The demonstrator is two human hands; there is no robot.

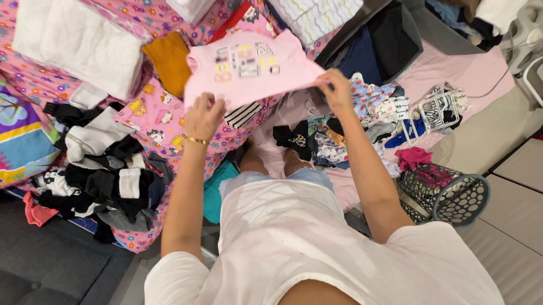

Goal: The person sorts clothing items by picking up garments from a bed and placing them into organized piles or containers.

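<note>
Bed (154,118) with pink floral sheet, laundry piles all over. Left hand (204,116) and right hand (336,88) each pinch an edge of pink shirt (249,68), spread above it.

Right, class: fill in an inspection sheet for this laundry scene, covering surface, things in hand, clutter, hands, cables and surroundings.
Surface: pink patterned bedspread, mostly covered.
Things in hand: pink shirt, held spread out, printed side up.
Clutter: dark sock pile on the left; mixed clothes heap on the right; folded white towel; mustard cloth.
Hands: left hand and right hand each grip the shirt's lower edge.
Cables: white cable on the floor, right.
Surroundings: black mesh basket on its side; grey cushion.
</note>
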